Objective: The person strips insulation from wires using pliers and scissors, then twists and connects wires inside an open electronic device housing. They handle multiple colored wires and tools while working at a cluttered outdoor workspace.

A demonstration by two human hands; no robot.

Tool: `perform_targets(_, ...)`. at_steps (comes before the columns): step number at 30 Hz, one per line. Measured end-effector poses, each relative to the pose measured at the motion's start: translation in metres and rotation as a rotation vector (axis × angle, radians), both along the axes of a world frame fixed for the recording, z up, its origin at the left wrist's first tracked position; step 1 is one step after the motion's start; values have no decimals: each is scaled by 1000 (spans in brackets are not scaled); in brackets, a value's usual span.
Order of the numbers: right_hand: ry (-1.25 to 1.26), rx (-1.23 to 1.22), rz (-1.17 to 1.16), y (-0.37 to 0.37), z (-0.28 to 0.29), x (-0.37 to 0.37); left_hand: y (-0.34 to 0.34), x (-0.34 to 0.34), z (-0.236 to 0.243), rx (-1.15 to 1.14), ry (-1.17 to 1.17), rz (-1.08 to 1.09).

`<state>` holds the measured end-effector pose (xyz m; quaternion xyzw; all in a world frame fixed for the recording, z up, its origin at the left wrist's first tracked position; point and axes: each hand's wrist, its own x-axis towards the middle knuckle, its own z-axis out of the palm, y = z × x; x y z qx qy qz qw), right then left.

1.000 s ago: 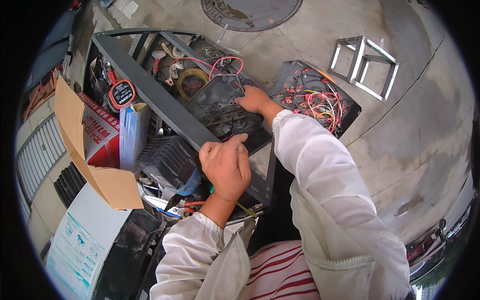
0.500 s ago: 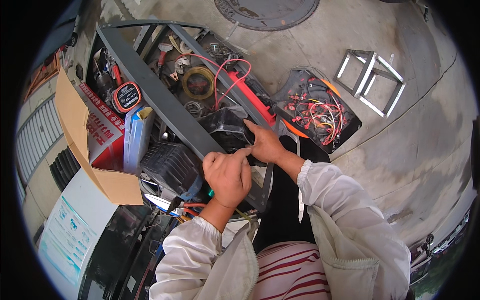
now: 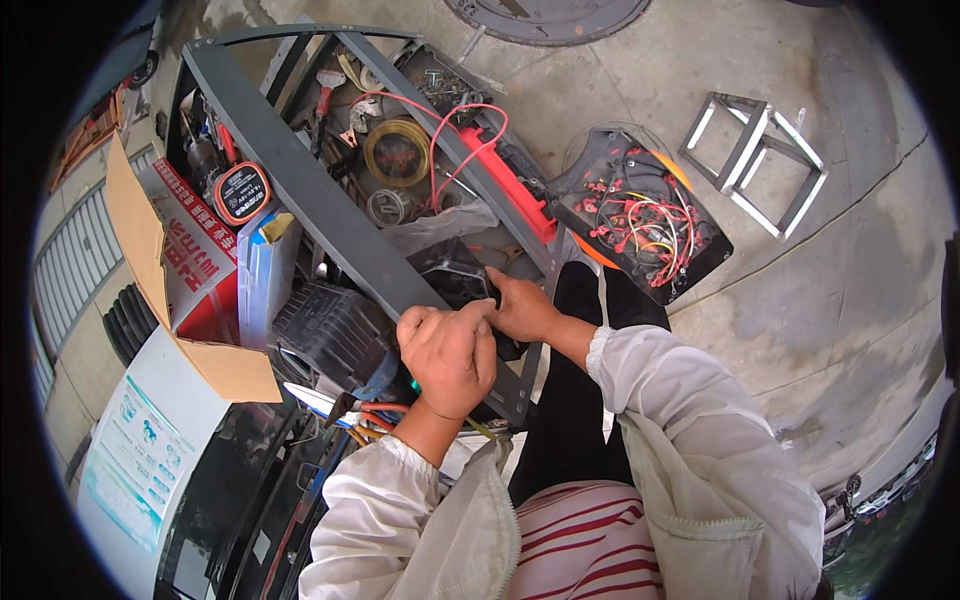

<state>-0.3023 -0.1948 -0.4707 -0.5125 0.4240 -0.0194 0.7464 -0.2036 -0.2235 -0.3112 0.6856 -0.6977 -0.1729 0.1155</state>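
A black plastic box-shaped part (image 3: 452, 270) sits low inside the grey metal frame (image 3: 300, 180), just in front of my hands. My right hand (image 3: 525, 308) is closed on its near right edge, the thumb on top and the other fingers mostly out of sight. Right beside it, my left hand (image 3: 448, 358) is curled into a fist above the near frame rail, its thumb side close to the right hand. Whatever the left fingers hold is hidden. Beyond the black part lies a crumpled clear plastic sheet (image 3: 435, 228).
Inside the frame lie a coil of yellowish tubing (image 3: 397, 152), a red cable (image 3: 436, 170) and a red bar-shaped tool (image 3: 508, 185). Left are an open cardboard box (image 3: 235, 370) and a finned dark casing (image 3: 335, 335). Rightward are a wire-filled black tray (image 3: 650, 225) and metal stand (image 3: 755, 160).
The black plastic part has dropped lower and tilted, showing more of the clear sheet behind it. Both hands have shifted slightly left, still close together.
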Motion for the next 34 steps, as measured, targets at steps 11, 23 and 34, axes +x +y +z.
perform_targets(11, -16, -6, -73, 9, -8, 1, 0, -1, 0, 27, 3, 23)
perform_targets(23, -45, -138, -23, 11, 12, 9, 2, -2, 1, 79, -8, 46)
perform_targets(34, -89, -178, 39, 7, 25, 9, 2, 1, 3, 164, -14, 38)
